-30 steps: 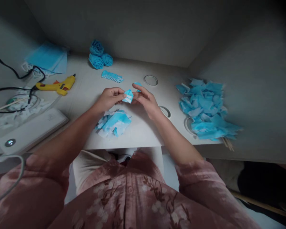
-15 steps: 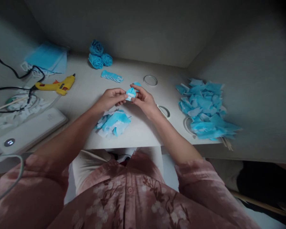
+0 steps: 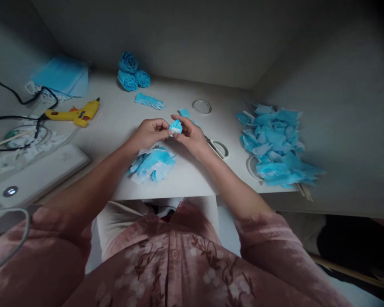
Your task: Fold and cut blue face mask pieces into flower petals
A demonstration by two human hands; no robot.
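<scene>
Between my two hands, above the white tabletop, is a small folded piece of blue fabric with a white strip on it. My left hand pinches its left side between thumb and fingers. On its right side, my right hand grips with the thumb in front and fingers behind. A small blue scrap lies just past my right fingers. Below my hands rests a loose pile of blue and white fabric pieces. Scissors lie beside my right wrist, partly covered by it.
Three blue fabric roses stand at the back, near a pleated blue strip. A tape ring lies right of centre. A large heap of blue pieces covers the right. Leftward are a yellow glue gun, blue masks and a white power bank.
My right hand has shifted slightly left and down around the folded piece, which is turned a little. More of the blue scrap and the scissors now shows.
</scene>
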